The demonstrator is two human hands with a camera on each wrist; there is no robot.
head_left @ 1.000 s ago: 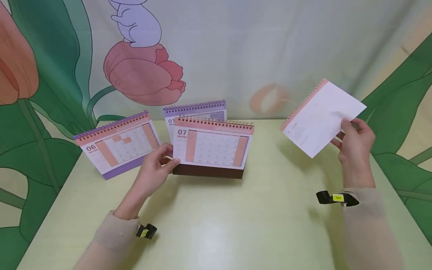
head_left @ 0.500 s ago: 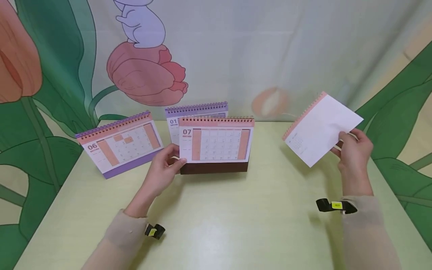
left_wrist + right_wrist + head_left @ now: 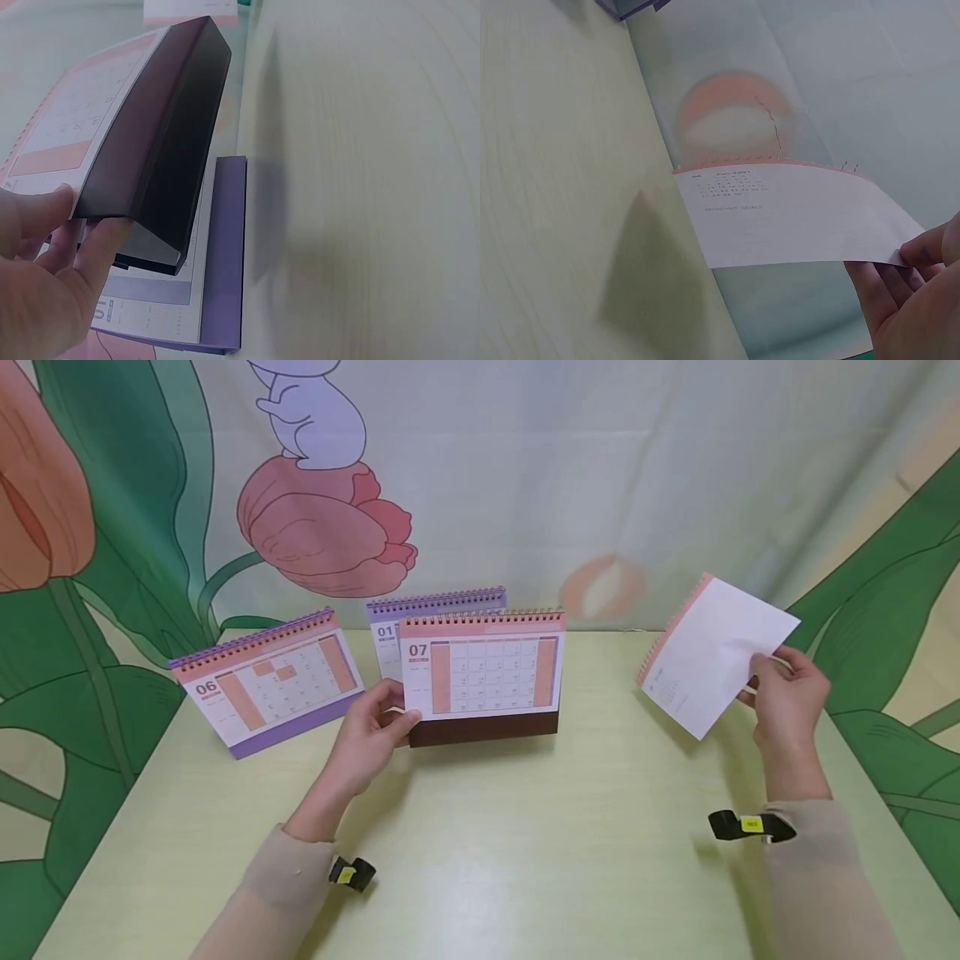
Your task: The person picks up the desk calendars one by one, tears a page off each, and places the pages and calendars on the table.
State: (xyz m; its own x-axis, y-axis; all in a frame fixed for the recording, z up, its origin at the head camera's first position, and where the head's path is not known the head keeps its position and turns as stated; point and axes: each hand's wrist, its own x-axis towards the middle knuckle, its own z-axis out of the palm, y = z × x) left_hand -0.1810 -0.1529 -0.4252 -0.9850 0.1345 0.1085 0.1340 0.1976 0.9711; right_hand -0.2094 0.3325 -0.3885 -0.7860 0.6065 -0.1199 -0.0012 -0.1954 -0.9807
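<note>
My left hand (image 3: 367, 735) grips the lower left corner of a desk calendar (image 3: 487, 677), thumb in front and fingers behind. It shows a pink-edged 07 page over a dark brown base, and in the left wrist view it hangs above the table. Off to the right, my right hand (image 3: 787, 702) pinches the edge of a loose calendar page (image 3: 712, 660) between thumb and fingers. The page is tilted, white, with a pink strip and a ragged row of holes along one edge; small print (image 3: 731, 184) reads Jun 2021.
A calendar with a purple base (image 3: 277, 693), turned to 06, stands at the left of the pale table (image 3: 525, 843). Another purple calendar (image 3: 435, 603), showing 01, stands behind the held one and is partly hidden. A curtain (image 3: 525, 485) printed with flowers hangs at the back edge.
My left hand has shifted slightly to the right with the brown-based calendar, which faces more squarely forward. My right hand has lowered the loose page a little.
</note>
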